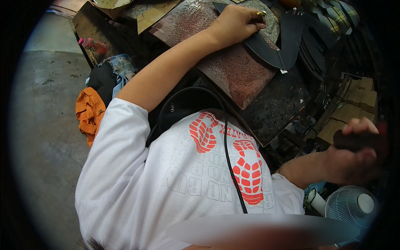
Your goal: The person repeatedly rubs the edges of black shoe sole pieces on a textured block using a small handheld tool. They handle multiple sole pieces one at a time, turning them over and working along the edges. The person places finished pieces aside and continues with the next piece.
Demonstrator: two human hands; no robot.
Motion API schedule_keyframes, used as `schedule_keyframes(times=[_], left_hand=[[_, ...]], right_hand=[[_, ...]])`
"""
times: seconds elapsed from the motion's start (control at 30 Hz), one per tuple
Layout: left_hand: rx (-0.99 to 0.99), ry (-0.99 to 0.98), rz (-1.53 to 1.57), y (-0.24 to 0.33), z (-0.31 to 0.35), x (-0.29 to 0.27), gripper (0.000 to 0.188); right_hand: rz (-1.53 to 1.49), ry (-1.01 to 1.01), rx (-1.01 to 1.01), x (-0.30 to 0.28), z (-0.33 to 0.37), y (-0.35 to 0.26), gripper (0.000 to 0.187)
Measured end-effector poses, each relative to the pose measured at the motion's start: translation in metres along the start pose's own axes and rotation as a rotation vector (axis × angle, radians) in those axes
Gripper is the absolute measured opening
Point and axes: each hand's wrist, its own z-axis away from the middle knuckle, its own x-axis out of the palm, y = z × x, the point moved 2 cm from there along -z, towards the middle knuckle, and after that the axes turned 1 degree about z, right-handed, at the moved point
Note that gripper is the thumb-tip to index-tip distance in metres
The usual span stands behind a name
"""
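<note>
My left hand (pixel 237 26) is closed over the work surface, its fingers curled at the edge of a black flat V-shaped piece (pixel 287 46). A small shiny gold-coloured thing shows at its fingers; I cannot tell whether it is a ring or something held. Beneath the piece lies a worn, speckled reddish board (pixel 233 77), with a rough grey round block (pixel 271 25) beyond it. Off to the right and lower, my right hand (pixel 350 160) is wrapped round a thick dark brown object (pixel 360 141) shaped like a handle. Its far end is lost in shadow.
More black curved pieces (pixel 310 54) are stacked right of the board. Brown cardboard-coloured blocks (pixel 350 104) line the right side, above a white fan (pixel 352 204). At left are a pink bottle (pixel 93 45) and orange cloth (pixel 89 110). A black cable (pixel 229 158) hangs over my shirt.
</note>
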Motion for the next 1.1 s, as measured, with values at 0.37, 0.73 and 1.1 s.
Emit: schedule_keyframes(times=[0.37,0.73,1.1], left_hand=[[-0.555,0.088,0.448,-0.018,0.001,0.008,0.015],[-0.245,-0.083,0.221,-0.003,0.002,-0.001,0.015],[0.171,0.028,-0.198,0.009,0.004,0.019,0.014]], right_hand=[[0.453,-0.241,0.421,0.052,0.093,0.089,0.05],[0.398,-0.192,0.462,0.032,0.074,0.068,0.042],[0.283,-0.165,0.484,0.061,0.058,0.071,0.039]])
